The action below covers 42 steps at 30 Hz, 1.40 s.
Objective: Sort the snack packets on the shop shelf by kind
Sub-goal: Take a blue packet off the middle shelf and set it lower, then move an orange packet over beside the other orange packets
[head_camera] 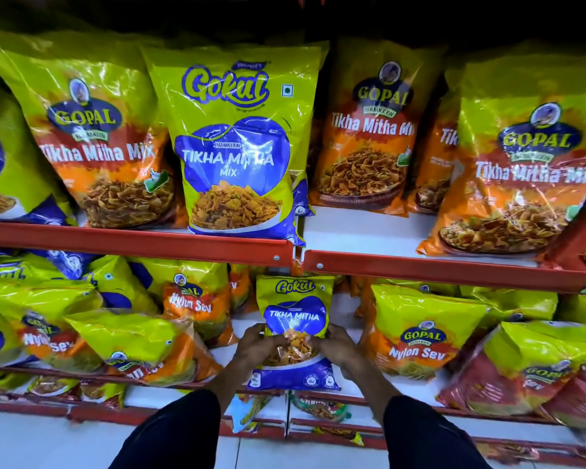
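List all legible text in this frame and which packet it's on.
"Gokul / NAMKEEN / TIKHA MITHA MIX": large Gokul packet, upper shelf.
"Gokul / TIKHA MITHA": small Gokul packet, held by left hand and right hand.
"GOPAL / Tikha Mitha Mix": upper-left Gopal packet.
"GOPAL / NAMKEEN / Tikha Mitha Mi": upper-middle Gopal packet, cut off.
"GOPAL / Nylon Sev": lower-right Gopal packet.
"Nylon Sev": lower-left Gopal packet.
Fine print and bottom-shelf packets: unreadable.

Snack packets (232, 143) on red-edged shelves (136, 243)

Both hands (296, 346) grip Gokul packet (295, 319); lower shelf (403, 390)
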Available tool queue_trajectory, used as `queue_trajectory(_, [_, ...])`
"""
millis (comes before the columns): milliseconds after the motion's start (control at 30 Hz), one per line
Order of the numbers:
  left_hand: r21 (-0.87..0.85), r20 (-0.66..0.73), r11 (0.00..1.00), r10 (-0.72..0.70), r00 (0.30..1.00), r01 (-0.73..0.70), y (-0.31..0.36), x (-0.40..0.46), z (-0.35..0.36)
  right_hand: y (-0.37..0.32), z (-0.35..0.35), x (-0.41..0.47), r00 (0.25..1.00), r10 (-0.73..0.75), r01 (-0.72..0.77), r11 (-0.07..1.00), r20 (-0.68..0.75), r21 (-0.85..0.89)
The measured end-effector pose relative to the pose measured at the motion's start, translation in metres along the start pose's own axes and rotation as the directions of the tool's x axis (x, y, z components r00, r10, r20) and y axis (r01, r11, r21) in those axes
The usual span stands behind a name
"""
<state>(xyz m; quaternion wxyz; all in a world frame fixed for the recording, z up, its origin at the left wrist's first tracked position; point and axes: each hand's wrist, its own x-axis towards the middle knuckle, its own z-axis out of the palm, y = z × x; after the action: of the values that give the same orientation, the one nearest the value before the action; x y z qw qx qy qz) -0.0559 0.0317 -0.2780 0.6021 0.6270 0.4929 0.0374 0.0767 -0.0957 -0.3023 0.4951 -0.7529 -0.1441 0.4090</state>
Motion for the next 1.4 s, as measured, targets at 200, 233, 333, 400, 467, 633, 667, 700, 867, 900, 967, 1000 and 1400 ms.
queue_trajectory(200, [0.309,0.019,0.928,0.211,0.977,-0.207,0.0,-0.009,-0.006,-0.003,0.001,-0.012,0.994,-0.108,0.097,0.969,-0.032,-0.227])
queue_trajectory(233, [0.389,0.024,0.875,0.303,0.953,-0.288,0.0,-0.015,-0.008,-0.008,0.001,-0.022,0.983,-0.17,0.14,0.937,-0.065,-0.32])
queue_trajectory(333, [0.659,0.046,0.645,0.479,0.877,-0.387,0.001,-0.045,-0.02,-0.022,-0.001,-0.063,0.883,-0.45,0.314,0.781,-0.137,-0.54])
queue_trajectory(400, [0.787,0.046,0.462,0.616,0.786,-0.408,0.002,-0.066,-0.031,-0.035,-0.002,-0.089,0.773,-0.616,0.403,0.659,-0.149,-0.635])
queue_trajectory(467, [0.838,0.033,0.334,0.758,0.651,-0.431,0.011,-0.089,-0.046,-0.058,-0.002,-0.109,0.6,-0.787,0.494,0.505,-0.142,-0.707])
queue_trajectory(633, [0.933,-0.003,0.174,0.878,0.479,-0.314,0.051,-0.135,-0.089,-0.136,0.014,-0.133,0.255,-0.967,0.611,0.153,0.009,-0.777])
queue_trajectory(667, [0.944,-0.028,0.173,0.891,0.454,-0.282,0.059,-0.142,-0.101,-0.152,0.022,-0.138,0.238,-0.97,0.605,0.116,0.041,-0.788])
queue_trajectory(700, [0.95,-0.045,0.174,0.899,0.436,-0.261,0.067,-0.147,-0.111,-0.166,0.03,-0.141,0.23,-0.971,0.593,0.083,0.069,-0.801])
queue_trajectory(867, [0.942,-0.13,0.22,0.936,0.328,-0.254,0.098,-0.152,-0.176,-0.221,0.077,-0.145,0.148,-0.979,0.61,-0.022,0.142,-0.792])
queue_trajectory(900, [0.933,-0.138,0.226,0.943,0.302,-0.279,0.103,-0.149,-0.19,-0.23,0.089,-0.145,0.131,-0.979,0.629,-0.039,0.156,-0.777])
queue_trajectory(967, [0.91,-0.157,0.238,0.956,0.249,-0.34,0.11,-0.142,-0.216,-0.245,0.114,-0.144,0.135,-0.979,0.665,-0.027,0.156,-0.746])
queue_trajectory(1000, [0.887,-0.187,0.261,0.957,0.222,-0.381,0.112,-0.136,-0.229,-0.253,0.13,-0.142,0.15,-0.98,0.687,0.01,0.129,-0.726])
queue_trajectory(1400, [0.414,-0.446,0.559,0.813,0.375,-0.719,0.152,-0.077,-0.305,-0.31,0.209,-0.107,0.656,-0.711,0.578,0.688,-0.253,-0.439])
